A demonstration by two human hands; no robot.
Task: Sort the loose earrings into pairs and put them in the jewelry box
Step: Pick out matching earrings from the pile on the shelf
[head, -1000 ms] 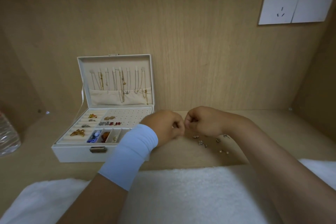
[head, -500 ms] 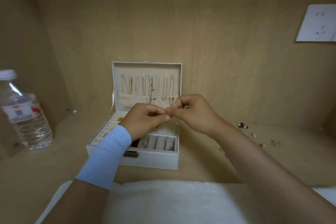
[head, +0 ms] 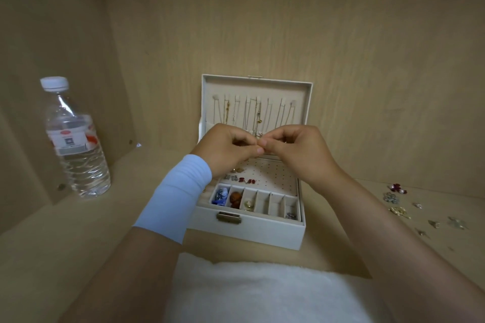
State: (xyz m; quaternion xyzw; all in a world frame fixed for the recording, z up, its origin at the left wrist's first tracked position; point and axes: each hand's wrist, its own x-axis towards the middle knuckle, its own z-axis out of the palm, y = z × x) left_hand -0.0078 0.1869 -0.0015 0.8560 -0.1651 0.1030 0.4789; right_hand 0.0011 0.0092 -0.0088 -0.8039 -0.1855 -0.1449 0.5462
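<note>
The left hand (head: 228,151) and the right hand (head: 298,152) meet fingertip to fingertip, both with fingers curled. Thumb and forefinger of each hand close tightly on a small gold-coloured piece (head: 258,142) at the contact point. The piece is too small and too covered to identify further.

Both hands are raised over the far half of the open jewelry box (head: 249,232), in front of the lower part of its upright lid (head: 257,85). Thin necklaces (head: 258,110) hang in a row inside the lid.

Below the hands lies the perforated earring panel (head: 273,173). Its left part carries red earrings (head: 248,180) and, just left of them, silver earrings (head: 232,178).

A row of small compartments runs along the near edge of the tray. From left to right they contain:
- a blue item (head: 220,195);
- an orange-brown bead (head: 235,198);
- a gold ring-shaped item (head: 248,205);
- a silver item (head: 290,215), in the rightmost compartment.

A metal latch (head: 228,217) sits on the front wall.

The loose earrings (head: 399,211) lie scattered on the wooden shelf (head: 52,244), right of the box and well apart from it.

A light blue wrist sleeve (head: 178,196) covers the left forearm. A clear water bottle (head: 76,144) with a white cap stands upright at far left. A white fluffy cloth (head: 262,294) lies at the near edge.
</note>
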